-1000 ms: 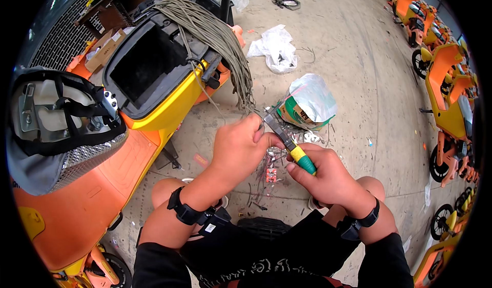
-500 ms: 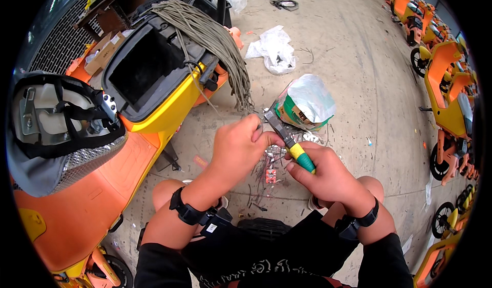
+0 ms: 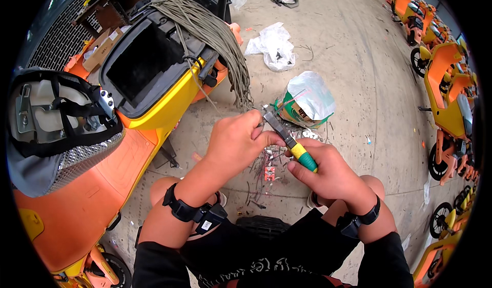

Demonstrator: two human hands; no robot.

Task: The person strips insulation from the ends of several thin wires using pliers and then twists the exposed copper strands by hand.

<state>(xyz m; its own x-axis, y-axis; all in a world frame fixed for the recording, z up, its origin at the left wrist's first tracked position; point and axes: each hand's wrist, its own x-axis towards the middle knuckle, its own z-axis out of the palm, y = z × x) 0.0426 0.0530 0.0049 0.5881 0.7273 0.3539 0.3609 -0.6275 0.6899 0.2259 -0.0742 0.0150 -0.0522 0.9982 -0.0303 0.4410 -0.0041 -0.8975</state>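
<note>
Here, 2 hands: right hand [image 3: 328, 172] w/ 1 pliers [image 3: 289, 142], left hand [image 3: 238, 142] alongside.

yellow-green pliers [image 3: 293, 145], orange scooter [image 3: 92, 195], grey cables [image 3: 215, 36]

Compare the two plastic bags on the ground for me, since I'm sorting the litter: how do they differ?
The near bag is silvery-clear, puffed up over a green and orange package, close by the hands. The far bag is white, crumpled flat, lying farther off on its own. Both rest on the concrete floor.

Pliers [image 3: 289, 140] in right hand [image 3: 328, 172]
</note>
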